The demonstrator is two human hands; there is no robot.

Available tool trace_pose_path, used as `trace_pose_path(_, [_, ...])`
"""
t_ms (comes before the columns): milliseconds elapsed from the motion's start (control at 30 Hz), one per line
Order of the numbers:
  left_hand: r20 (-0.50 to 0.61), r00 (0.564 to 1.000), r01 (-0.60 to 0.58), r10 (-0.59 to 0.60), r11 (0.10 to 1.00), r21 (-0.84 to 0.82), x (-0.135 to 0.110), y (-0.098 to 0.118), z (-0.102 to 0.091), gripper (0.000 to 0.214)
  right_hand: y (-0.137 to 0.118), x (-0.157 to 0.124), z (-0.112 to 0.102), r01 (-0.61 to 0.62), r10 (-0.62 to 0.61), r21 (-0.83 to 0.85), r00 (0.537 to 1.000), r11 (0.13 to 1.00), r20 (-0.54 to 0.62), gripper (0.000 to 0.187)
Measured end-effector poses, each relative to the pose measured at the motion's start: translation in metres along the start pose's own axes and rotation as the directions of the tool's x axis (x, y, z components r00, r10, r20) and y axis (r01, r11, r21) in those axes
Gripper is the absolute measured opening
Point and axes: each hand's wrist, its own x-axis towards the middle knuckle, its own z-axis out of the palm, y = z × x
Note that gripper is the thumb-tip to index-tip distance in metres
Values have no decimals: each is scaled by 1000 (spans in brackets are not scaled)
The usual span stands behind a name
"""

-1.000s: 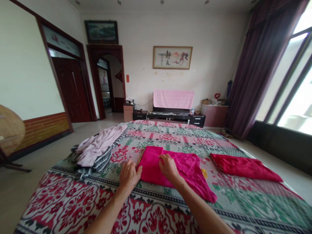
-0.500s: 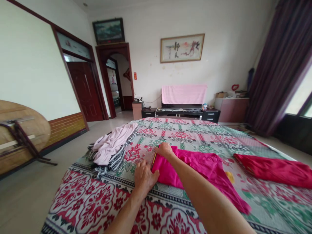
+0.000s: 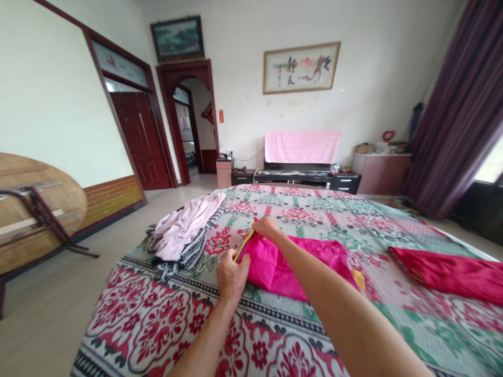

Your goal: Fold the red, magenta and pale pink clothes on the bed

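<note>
A bright pink satiny garment [image 3: 261,262] with a yellow-and-dark trimmed edge lies folded on the patterned bedspread [image 3: 157,314]. My left hand [image 3: 231,273] pinches the near end of the trimmed edge between thumb and fingers. At the far end of that edge, my right hand [image 3: 265,227] is closed on the same cloth, and the edge stands slightly raised between both hands. My right forearm crosses over the garment and hides part of it. A small yellow patch [image 3: 358,279] shows at the garment's right end.
Left of my hands lies a heap of pale pink clothing [image 3: 184,222] with black-and-white fabric under it. To the right is a folded red cloth [image 3: 451,272]. A folded round table [image 3: 39,209] leans at the left wall. Beyond the bed stands a low black cabinet [image 3: 346,183].
Both hands have taken hold of the garment's trimmed edge and lifted it slightly. The garment's right part has drawn in leftward, and its lower right corner no longer spreads out. The view has shifted slightly.
</note>
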Motion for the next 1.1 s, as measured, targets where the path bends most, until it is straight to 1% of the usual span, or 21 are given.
trace_pose_path(67, [-56,998,5,-10,996,-87,2,2,-4,22,-2,-2,-6,-7,4,112,1000,994,27,15])
trace_pose_path(133, [-77,997,-42,30,986,-161,2,7,-5,22,-1,-7,-16,-17,4,234,998,972,56,18])
trace_pose_path(200, [-65,992,-124,112,963,-239,0,15,-6,20,3,-12,-29,-30,3,346,997,938,79,17])
trace_pose_path(267, [-30,973,-228,230,926,-302,-6,24,-6,19,12,-16,-43,-45,7,425,996,904,91,16])
trace_pose_path(367, [43,913,-371,406,867,-332,-17,38,-5,18,33,-22,-63,-80,26,549,994,832,105,16])
trace_pose_path(433, [93,858,-448,505,825,-343,-25,45,-2,19,50,-28,-74,-110,47,634,992,765,117,16])
trace_pose_path(500, [142,799,-506,584,782,-364,-33,48,2,22,68,-36,-82,-138,86,674,990,726,111,16])
trace_pose_path(600, [211,705,-584,677,722,-370,-42,47,11,27,94,-49,-88,-147,142,655,988,741,62,15])
trace_pose_path(700, [287,611,-670,738,675,-308,-48,43,19,30,113,-61,-88,-159,174,653,984,740,42,15])
trace_pose_path(767, [334,567,-713,753,652,-259,-51,39,22,28,121,-68,-86,-179,188,652,981,736,57,15])
trace_pose_path(800, [351,552,-727,756,643,-241,-52,37,23,27,123,-70,-84,-179,184,647,981,741,61,15])
trace_pose_path(867, [367,540,-740,757,635,-220,-52,35,25,26,125,-72,-81,-149,152,616,987,774,47,15])
trace_pose_path(900, [370,538,-743,757,634,-214,-52,34,25,26,126,-72,-80,-124,136,581,990,804,24,14])
trace_pose_path(1000, [365,536,-752,761,627,-203,-51,33,27,27,128,-69,-74,-75,117,381,989,922,-90,16])
trace_pose_path(1067, [357,541,-754,761,627,-194,-50,33,27,29,130,-66,-70,-76,120,256,980,964,-160,20])
trace_pose_path(1100, [352,546,-754,760,629,-189,-49,33,27,29,130,-64,-68,-79,120,227,978,971,-173,22])
